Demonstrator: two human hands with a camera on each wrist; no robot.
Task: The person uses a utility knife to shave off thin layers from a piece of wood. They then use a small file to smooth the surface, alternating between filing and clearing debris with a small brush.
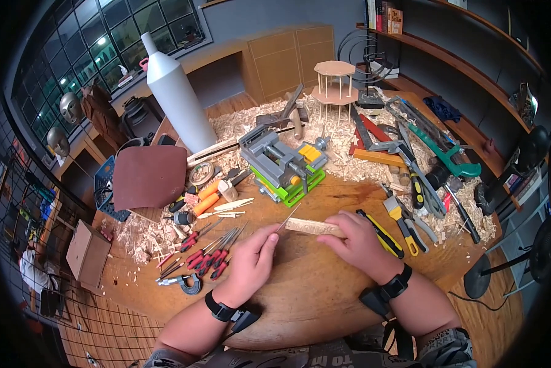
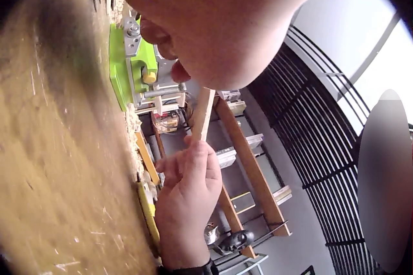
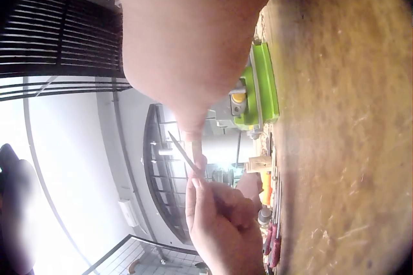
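Observation:
My left hand [image 1: 254,257] holds a slim needle file [image 1: 289,218], its bare shaft pointing up and away from me; its handle end is hidden in the hand. Between thumb and fingers, my right hand [image 1: 356,240] pinches one end of a pale wooden strip [image 1: 309,227] with small carved marks along its face. The strip's free end reaches left, close to the file. In the right wrist view the file [image 3: 184,151] slants up from the left fingertips [image 3: 197,181]. The left wrist view shows the strip [image 2: 203,117] edge-on between both hands, above the tabletop.
Several red-handled files [image 1: 211,254] and a micrometer [image 1: 186,283] lie left of the hands. Ahead stands a grey vise [image 1: 281,159] on a green base. A yellow utility knife [image 1: 381,234] and pliers lie right. Wood shavings [image 1: 239,119] cover the table's far part, beside a tall white bottle [image 1: 180,95].

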